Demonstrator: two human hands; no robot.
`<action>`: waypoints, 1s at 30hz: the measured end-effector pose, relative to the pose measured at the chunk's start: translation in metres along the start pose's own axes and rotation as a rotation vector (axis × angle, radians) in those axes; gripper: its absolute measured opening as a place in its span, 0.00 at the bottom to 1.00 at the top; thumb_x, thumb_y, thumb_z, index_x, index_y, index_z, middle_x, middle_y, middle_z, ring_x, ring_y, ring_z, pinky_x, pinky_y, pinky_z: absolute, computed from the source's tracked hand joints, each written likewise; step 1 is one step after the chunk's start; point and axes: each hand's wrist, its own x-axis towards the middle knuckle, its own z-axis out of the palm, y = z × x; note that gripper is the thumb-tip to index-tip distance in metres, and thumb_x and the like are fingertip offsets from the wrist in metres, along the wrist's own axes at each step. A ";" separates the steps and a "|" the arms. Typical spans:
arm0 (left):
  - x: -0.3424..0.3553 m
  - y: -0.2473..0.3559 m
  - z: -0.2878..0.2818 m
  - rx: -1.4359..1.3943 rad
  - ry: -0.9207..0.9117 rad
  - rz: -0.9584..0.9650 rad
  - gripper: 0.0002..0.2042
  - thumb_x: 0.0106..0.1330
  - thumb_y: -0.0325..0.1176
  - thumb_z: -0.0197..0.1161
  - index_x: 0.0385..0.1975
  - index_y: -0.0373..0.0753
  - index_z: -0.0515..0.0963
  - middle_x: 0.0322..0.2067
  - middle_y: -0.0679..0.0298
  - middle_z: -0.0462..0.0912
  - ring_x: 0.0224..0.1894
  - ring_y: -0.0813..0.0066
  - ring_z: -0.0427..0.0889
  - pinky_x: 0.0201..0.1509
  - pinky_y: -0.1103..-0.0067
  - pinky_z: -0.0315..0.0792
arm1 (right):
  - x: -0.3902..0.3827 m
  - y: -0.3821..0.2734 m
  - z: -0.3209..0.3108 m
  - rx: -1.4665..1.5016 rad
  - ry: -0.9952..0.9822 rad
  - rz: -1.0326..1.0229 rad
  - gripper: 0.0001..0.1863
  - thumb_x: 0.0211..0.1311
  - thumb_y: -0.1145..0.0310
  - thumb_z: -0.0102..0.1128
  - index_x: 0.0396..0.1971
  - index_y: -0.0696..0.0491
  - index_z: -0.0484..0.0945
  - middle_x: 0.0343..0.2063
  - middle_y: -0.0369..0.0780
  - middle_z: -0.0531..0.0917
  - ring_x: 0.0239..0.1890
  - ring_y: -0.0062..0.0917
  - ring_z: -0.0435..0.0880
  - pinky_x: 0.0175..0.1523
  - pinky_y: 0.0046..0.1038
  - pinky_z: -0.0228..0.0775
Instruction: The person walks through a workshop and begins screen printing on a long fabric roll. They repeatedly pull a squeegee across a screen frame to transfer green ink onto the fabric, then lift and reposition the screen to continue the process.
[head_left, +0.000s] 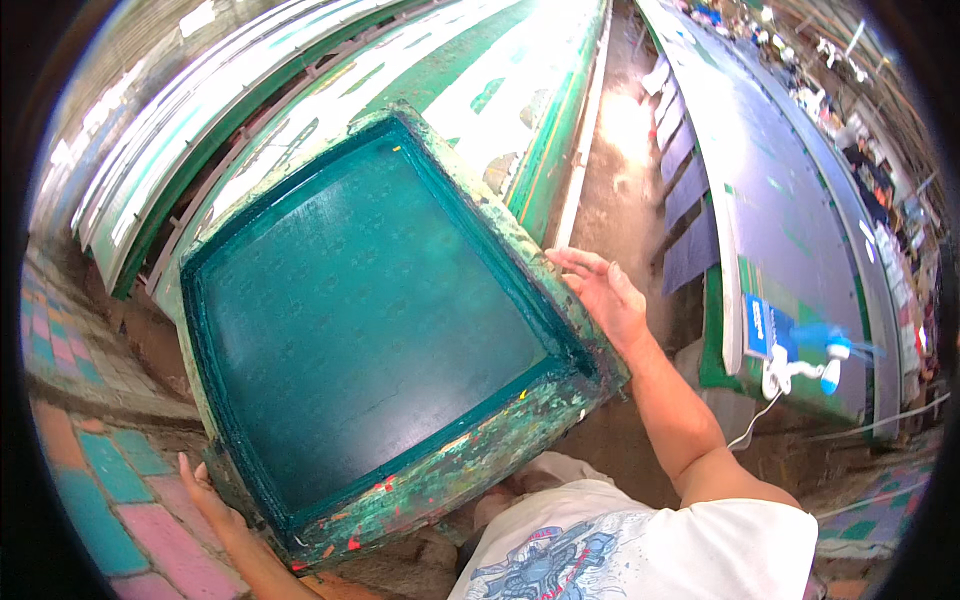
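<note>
- Shirt point(640, 545), white with a blue printed figure, fills the lower centre of the frame; a bare forearm rises from it toward the right-hand edge of the frame being carried.
- Left hand point(212, 503) sits at the lower left of the picture, against the lower left corner of the printing screen frame point(480, 465); its fingers point(188, 470) lie spread along the outer edge, pressing it rather than wrapped round it.
- The printing screen frame takes up the centre of the picture, tilted, its worn green wooden border flecked with red and orange paint, its teal mesh point(370, 310) stretched flat inside.
- Right hand point(605, 295) rests at the middle right of the picture on the frame's right-hand rail, palm against the wood, fingers point(575, 262) extended and loose, not clenched.
- Tiled floor point(85, 470) in pink, teal and orange squares shows at the lower left.
- A small white and blue fan point(815, 360) stands at the right, on the end of the long dark worktop point(770, 170) with a cable hanging below.
- Dirt aisle point(620, 170) runs up the middle toward the top.
- Long green and white worktop point(450, 70) stretches away at the upper centre.
</note>
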 end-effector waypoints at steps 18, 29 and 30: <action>-0.119 -0.009 0.141 0.198 0.620 0.044 0.47 0.76 0.74 0.62 0.71 0.29 0.80 0.65 0.49 0.86 0.70 0.59 0.81 0.77 0.59 0.73 | 0.190 0.047 -0.163 0.130 -0.191 0.150 0.39 0.91 0.47 0.47 0.79 0.68 0.73 0.77 0.54 0.80 0.78 0.41 0.79 0.84 0.46 0.65; -0.156 0.001 0.227 0.121 0.720 0.067 0.43 0.78 0.73 0.60 0.59 0.29 0.90 0.56 0.51 0.93 0.61 0.57 0.90 0.70 0.65 0.81 | 0.257 0.056 -0.213 0.177 -0.271 0.242 0.40 0.90 0.44 0.50 0.81 0.64 0.72 0.77 0.53 0.80 0.80 0.40 0.77 0.84 0.46 0.66; -0.152 -0.008 0.232 0.012 0.656 0.063 0.44 0.77 0.74 0.60 0.60 0.29 0.89 0.57 0.51 0.93 0.62 0.57 0.89 0.71 0.65 0.81 | 0.262 0.052 -0.215 0.185 -0.227 0.293 0.39 0.90 0.44 0.52 0.80 0.64 0.73 0.78 0.53 0.80 0.80 0.39 0.77 0.83 0.45 0.66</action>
